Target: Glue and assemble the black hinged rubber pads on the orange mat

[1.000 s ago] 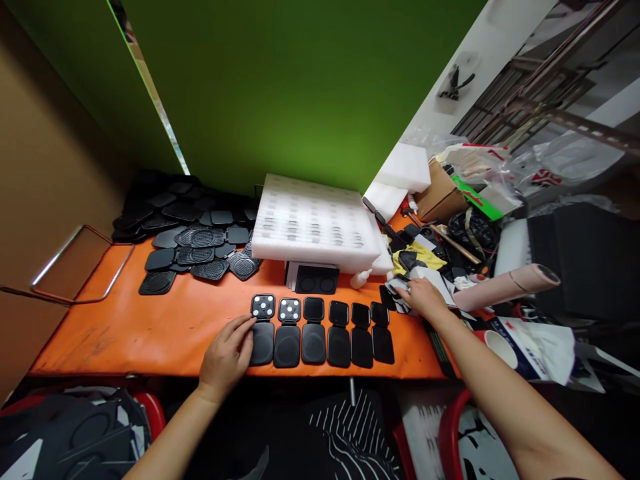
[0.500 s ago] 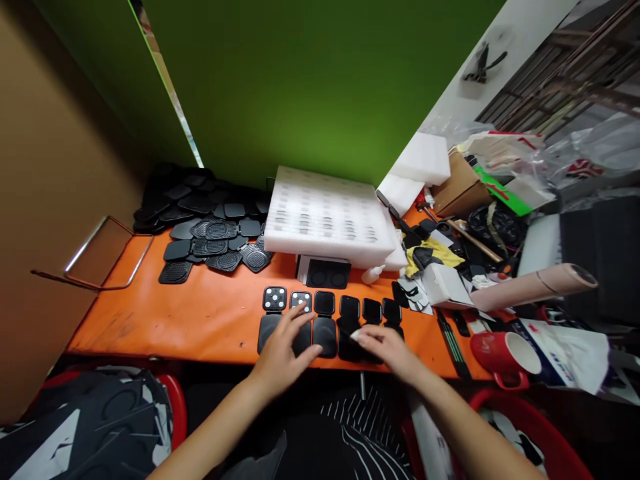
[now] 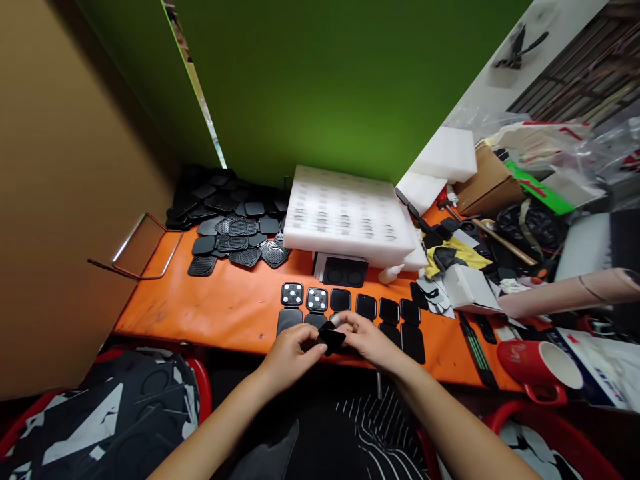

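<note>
In front of me, my left hand (image 3: 294,352) and my right hand (image 3: 369,341) meet over the near edge of the table. Between them is a thin black flat piece (image 3: 334,339), bent or folded, pinched by the fingers of both hands. What it is made of I cannot tell. Behind and beside the hands lies a row of black two-part hinged cases. The two leftmost have upper squares with white dots (image 3: 293,294); the others have plain glossy black squares (image 3: 389,310). My hands hide some of the lower halves.
A white foam block (image 3: 345,217) stands at the back, with a small white bottle (image 3: 390,274) in front. Black textured pieces (image 3: 243,243) are heaped at left beside a wire frame (image 3: 145,250). At right are a red mug (image 3: 530,363) and clutter. Red bins flank my lap.
My left hand was spread over the cases; now it has closed on the black piece. My right hand has brought that piece left and toward me. The view has shifted left.
</note>
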Demonstrator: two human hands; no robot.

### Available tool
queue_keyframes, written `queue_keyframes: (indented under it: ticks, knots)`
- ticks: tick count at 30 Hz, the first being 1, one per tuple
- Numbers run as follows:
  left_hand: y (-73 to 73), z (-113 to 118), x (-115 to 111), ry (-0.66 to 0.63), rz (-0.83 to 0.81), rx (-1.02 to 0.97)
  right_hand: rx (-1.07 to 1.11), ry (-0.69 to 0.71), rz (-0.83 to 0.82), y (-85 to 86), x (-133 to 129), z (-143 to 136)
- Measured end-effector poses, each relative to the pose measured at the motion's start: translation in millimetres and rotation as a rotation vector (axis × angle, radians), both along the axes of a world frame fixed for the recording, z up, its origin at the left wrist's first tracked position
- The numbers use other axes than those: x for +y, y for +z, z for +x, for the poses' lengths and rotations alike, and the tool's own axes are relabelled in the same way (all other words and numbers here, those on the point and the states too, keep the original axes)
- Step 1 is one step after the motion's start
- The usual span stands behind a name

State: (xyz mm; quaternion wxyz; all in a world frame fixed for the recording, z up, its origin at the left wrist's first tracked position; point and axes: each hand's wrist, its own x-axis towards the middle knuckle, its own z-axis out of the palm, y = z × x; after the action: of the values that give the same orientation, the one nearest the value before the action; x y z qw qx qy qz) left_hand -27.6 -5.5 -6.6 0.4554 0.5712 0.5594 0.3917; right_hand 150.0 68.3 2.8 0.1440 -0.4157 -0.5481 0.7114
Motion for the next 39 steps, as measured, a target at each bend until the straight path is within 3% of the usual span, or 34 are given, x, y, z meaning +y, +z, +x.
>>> queue_keyframes:
  ticks: [3,5,7,9,12,19,32,39]
  knots:
    - [6.1,-9.5,-3.3,-0.113,0.051,0.058,-0.175,0.175,0.253,3.5,12.6,2.2]
    - [5.9,-15.0,-4.1,-0.122,0.078,0.133,-0.274,0.153,0.33,2.0,22.6,2.2]
    - [1.4,-17.8,-3.0,-0.126,0.11,0.262,-0.309,0.083,0.286,-4.3,32.7,-1.6]
    - [-6.6,-16.8,0.2,-0.183,0.162,0.406,-0.305,0.056,0.289,-14.2,41.7,-9.2]
    - [-22.9,-10.6,6.2,-0.269,0.242,0.555,-0.334,0.064,0.448,-30.4,50.9,-23.1]
    - [-52.3,-2.6,8.1,-0.185,0.298,0.649,-0.479,0.073,0.598,-44.5,57.1,-35.9]
    - [-47.3,-3.4,9.0,-0.189,0.25,0.634,-0.622,0.111,0.652,-43.8,59.5,-41.4]
    - [-46.9,-3.4,9.7,-0.186,0.242,0.646,-0.612,0.183,0.591,-38.9,67.8,-41.9]
